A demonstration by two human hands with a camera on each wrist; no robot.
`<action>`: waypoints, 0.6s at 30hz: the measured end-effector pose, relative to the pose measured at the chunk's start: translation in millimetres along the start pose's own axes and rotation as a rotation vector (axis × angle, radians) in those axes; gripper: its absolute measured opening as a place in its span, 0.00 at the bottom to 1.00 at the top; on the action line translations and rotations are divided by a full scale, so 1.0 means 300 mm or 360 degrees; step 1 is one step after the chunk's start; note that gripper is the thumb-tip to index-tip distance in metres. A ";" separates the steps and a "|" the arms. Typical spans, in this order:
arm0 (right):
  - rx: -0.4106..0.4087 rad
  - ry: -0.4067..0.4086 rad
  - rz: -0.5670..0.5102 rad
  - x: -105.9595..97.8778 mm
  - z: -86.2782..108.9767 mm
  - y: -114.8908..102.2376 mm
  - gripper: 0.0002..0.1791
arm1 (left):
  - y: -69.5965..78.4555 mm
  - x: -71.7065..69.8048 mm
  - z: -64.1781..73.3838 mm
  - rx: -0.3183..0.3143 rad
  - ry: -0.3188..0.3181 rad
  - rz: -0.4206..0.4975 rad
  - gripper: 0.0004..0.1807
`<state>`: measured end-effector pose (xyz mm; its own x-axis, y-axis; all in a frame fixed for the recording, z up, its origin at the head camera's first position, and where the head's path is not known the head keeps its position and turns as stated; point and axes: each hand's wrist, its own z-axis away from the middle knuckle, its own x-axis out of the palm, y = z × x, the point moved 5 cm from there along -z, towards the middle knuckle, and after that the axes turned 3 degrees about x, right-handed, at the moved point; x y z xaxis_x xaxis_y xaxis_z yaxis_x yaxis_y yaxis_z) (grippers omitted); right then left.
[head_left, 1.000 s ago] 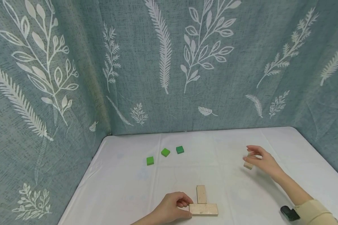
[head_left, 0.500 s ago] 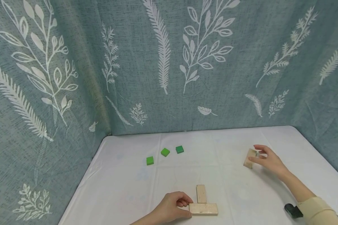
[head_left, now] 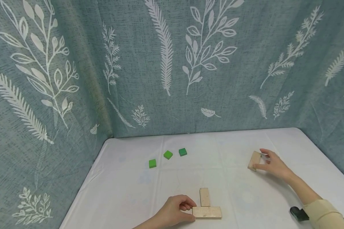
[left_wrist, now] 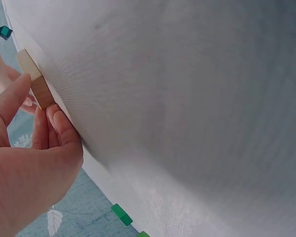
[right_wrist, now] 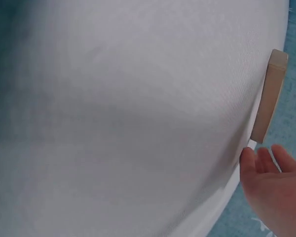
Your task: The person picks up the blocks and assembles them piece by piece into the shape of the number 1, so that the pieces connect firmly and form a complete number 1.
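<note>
In the head view my left hand [head_left: 176, 210] pinches the left end of a flat wooden block [head_left: 207, 212], which lies sideways. The left wrist view shows thumb and fingertips on opposite edges of that block [left_wrist: 36, 81]. A second wooden block [head_left: 204, 197] stretches away from its far side, forming an upside-down T. At the right, my right hand [head_left: 275, 166] is beside a third wooden block [head_left: 254, 160], which lies tilted on the table. Its fingers are spread, the thumb overlapping the block's near corner. In the right wrist view the fingertips [right_wrist: 247, 152] are apart from the block [right_wrist: 269, 98].
Three small green blocks lie at the back left: a light green one [head_left: 152, 163], another light green one [head_left: 168, 155] and a darker one [head_left: 182, 152]. A white cloth [head_left: 126, 190] covers the table. Patterned blue-green curtains [head_left: 160, 111] surround it. A black object [head_left: 299, 214] shows by the right sleeve.
My right hand has let go of the third block and drawn back to the right, uncovering it. My left hand and the two blocks by it have stayed put.
</note>
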<state>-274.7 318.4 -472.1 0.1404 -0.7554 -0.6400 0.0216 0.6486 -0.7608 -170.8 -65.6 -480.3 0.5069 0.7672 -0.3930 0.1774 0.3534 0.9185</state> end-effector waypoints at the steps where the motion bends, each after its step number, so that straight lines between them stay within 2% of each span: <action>1: 0.0002 -0.0003 0.0019 0.003 -0.001 0.002 0.51 | -0.001 0.001 0.000 -0.0010 -0.0001 -0.0001 0.14; 8: 0.0032 -0.0027 0.0099 0.013 -0.002 0.015 0.54 | -0.006 0.003 0.002 -0.0055 -0.0006 -0.0005 0.14; 18: -0.0024 -0.0019 0.0176 0.021 0.004 0.011 0.56 | -0.001 0.001 0.005 -0.0043 -0.0006 0.0013 0.14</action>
<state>-272.6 315.9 -478.4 0.1528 -0.6783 -0.7187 -0.0094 0.7262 -0.6874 -169.5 -66.3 -480.8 0.5113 0.7682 -0.3852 0.1501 0.3615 0.9202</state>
